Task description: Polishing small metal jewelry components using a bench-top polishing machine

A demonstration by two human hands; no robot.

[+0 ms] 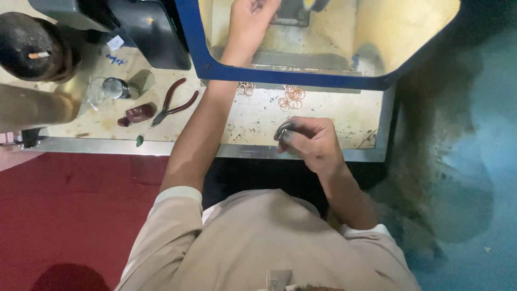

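Nearest to the camera is the person's beige shirt, with both bare forearms going forward from it. The right hand is over the front edge of the worn workbench, its fingers curled and pinching a small stack of metal rings between thumb and fingertips. A little further, 2 loose groups of thin copper-coloured rings lie on the bench. To the left are red-handled pliers, a dark red block and a small round tin. Furthest, the left hand reaches inside the blue-framed machine opening; its fingers are cut off by the picture's edge, so I cannot tell their state.
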